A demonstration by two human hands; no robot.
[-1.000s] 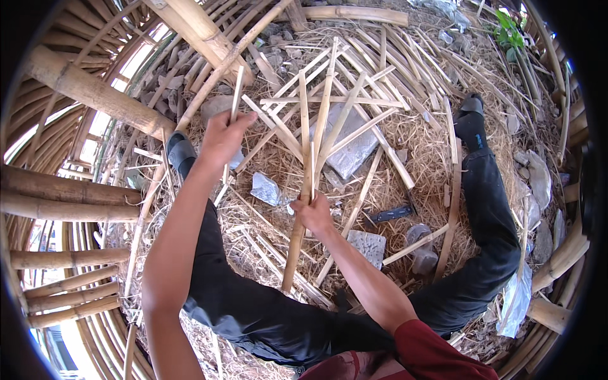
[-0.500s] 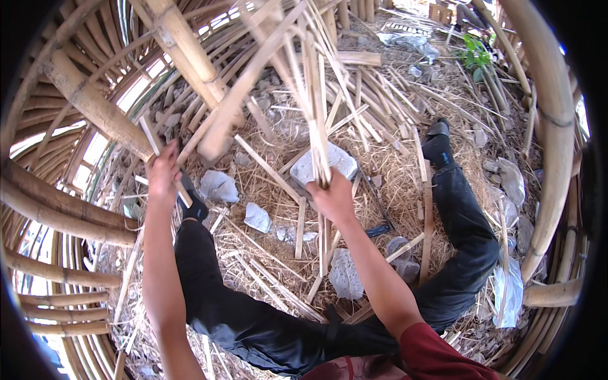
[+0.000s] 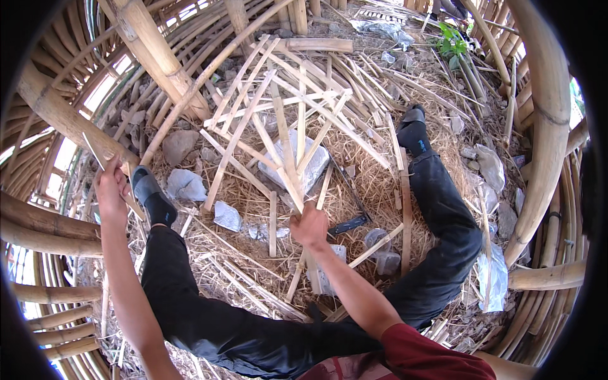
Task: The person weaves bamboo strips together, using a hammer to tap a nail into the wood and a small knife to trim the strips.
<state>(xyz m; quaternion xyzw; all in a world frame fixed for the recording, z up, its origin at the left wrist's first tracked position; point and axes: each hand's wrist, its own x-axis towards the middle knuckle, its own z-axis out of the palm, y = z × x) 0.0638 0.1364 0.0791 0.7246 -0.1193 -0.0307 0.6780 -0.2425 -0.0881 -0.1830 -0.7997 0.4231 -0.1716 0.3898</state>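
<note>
My left hand (image 3: 111, 187), out at the left beside my left foot, is closed around a thin bamboo strip (image 3: 93, 149) that slants up and left. In front of me, my right hand (image 3: 309, 225) grips the near ends of several split bamboo slats (image 3: 285, 136). They fan out away from me, crossing other loose slats (image 3: 326, 117). Under them lies a pale stone block (image 3: 309, 171). Just right of my right hand rests a dark tool (image 3: 348, 225) with a black handle and a thin bar, like a hacksaw.
White stones (image 3: 187, 185) and a brown rock (image 3: 180, 147) lie near my left foot. My legs (image 3: 437, 215) spread on either side over straw. Thick bamboo poles (image 3: 538, 126) frame both sides. A clear plastic bag (image 3: 493, 278) lies at the right, a green plant (image 3: 451, 43) farther back.
The slats in my right hand were raised and blurred; they now fan out low over the stone block. My left hand, still holding its strip, appears farther left. The view has shifted slightly.
</note>
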